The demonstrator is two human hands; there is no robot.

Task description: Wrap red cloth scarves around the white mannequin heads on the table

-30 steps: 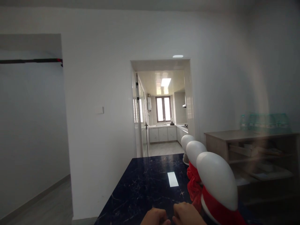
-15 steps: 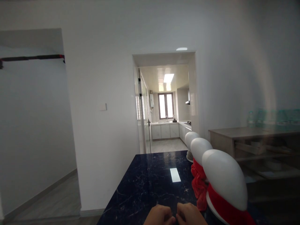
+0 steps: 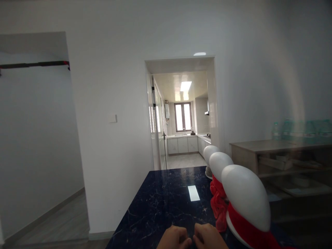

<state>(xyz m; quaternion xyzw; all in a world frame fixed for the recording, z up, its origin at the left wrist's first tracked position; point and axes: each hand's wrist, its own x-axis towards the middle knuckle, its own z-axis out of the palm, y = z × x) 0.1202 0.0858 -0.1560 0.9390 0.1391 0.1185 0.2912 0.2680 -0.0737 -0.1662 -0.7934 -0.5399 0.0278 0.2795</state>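
My left hand [image 3: 175, 237] and my right hand [image 3: 208, 236] rest side by side at the near end of the dark blue marbled table [image 3: 166, 200]. Both have their fingers curled in, with a narrow gap between them, and nothing shows in either. To the right of my right hand stands a large white egg-shaped head form [image 3: 246, 195] with a red cloth [image 3: 246, 224] wrapped around its lower part. Behind it is a second white head form [image 3: 220, 165], with a crumpled red cloth [image 3: 219, 207] hanging at its base. A third white form [image 3: 209, 154] stands farthest back.
At the right, a wooden shelf unit [image 3: 249, 147] holds several green-tinted bottles [image 3: 308, 130] on top. Past the table's far edge, a doorway [image 3: 215, 103] leads to a kitchen with white cabinets [image 3: 183, 145]. A white wall [image 3: 114, 173] stands on the left, beside a passage.
The view has shifted very slightly, so everything sits a little further left. Both hands keep the same curled pose at the table's near end.
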